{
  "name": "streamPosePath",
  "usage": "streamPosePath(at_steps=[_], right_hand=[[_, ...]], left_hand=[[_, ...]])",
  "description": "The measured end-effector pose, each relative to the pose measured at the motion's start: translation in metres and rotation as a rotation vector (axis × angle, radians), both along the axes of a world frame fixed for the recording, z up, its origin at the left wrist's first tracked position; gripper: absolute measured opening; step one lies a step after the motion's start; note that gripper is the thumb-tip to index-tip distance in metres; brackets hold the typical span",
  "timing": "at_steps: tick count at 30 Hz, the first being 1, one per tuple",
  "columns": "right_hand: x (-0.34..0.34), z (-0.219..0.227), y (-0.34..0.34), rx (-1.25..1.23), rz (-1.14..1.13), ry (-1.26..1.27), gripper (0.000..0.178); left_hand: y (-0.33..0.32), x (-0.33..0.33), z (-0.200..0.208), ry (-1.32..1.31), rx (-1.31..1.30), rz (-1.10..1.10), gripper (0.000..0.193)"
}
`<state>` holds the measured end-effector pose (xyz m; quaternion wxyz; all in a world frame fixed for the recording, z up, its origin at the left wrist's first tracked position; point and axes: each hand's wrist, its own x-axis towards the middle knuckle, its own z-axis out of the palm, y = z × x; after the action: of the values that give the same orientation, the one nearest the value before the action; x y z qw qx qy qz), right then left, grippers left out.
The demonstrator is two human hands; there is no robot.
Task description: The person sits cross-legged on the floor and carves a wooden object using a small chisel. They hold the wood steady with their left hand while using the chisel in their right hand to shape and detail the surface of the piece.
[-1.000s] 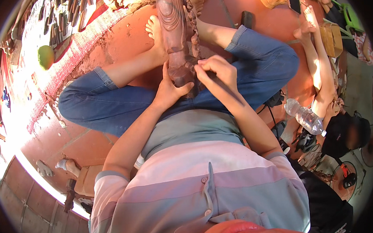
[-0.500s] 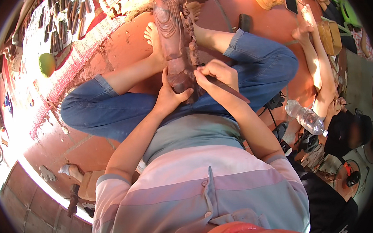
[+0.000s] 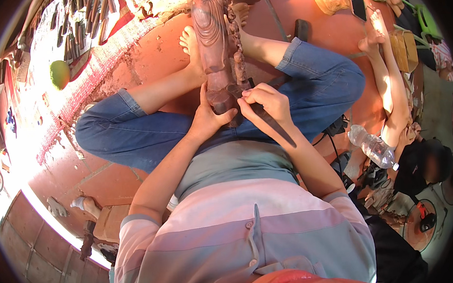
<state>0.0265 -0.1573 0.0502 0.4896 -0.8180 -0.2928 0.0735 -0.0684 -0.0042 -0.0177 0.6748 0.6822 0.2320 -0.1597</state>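
Observation:
A reddish-brown carved wooden statue (image 3: 213,43) lies lengthwise between my crossed legs, its base toward my lap. My left hand (image 3: 207,114) is wrapped round the left side of the base, thumb across its near end. Beside the base on the right, my right hand (image 3: 266,101) is closed round a slim dark carving chisel (image 3: 275,125). The chisel's tip points at the lower statue near a knobbly carved staff (image 3: 238,58); whether it touches the wood I cannot tell. Its tapered handle end sticks out over my right forearm.
Several carving tools (image 3: 92,17) lie on a pale cloth at upper left, near a green round fruit (image 3: 59,75). Wood chips litter the tiled floor. On the right are a clear plastic bottle (image 3: 372,145), a phone (image 3: 356,1) and another person's bare legs (image 3: 383,69).
My right hand has turned the chisel, so its handle now slants more steeply toward me and shows its broad dark side. My left hand stays on the base.

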Motion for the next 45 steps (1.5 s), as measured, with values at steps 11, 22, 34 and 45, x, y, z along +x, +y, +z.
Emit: streamPosePath(at_steps=[11,22,34,45], right_hand=[[-0.003,0.004,0.0,-0.031,-0.038,0.003,0.013],[0.017,0.009,0.002,-0.015,0.013,0.049,0.013],[0.002,-0.011,-0.002,0.138,-0.075,0.08,0.017],[0.013,0.009,-0.007,0.045,0.214,0.23,0.01]], left_hand=[[0.0,0.0,0.005,0.055,-0.026,0.012,0.118],[0.002,0.001,0.001,-0.021,0.08,-0.035,0.118],[0.001,0.001,0.002,-0.006,-0.025,-0.006,0.121],[-0.001,-0.004,-0.004,-0.058,0.004,0.007,0.114]])
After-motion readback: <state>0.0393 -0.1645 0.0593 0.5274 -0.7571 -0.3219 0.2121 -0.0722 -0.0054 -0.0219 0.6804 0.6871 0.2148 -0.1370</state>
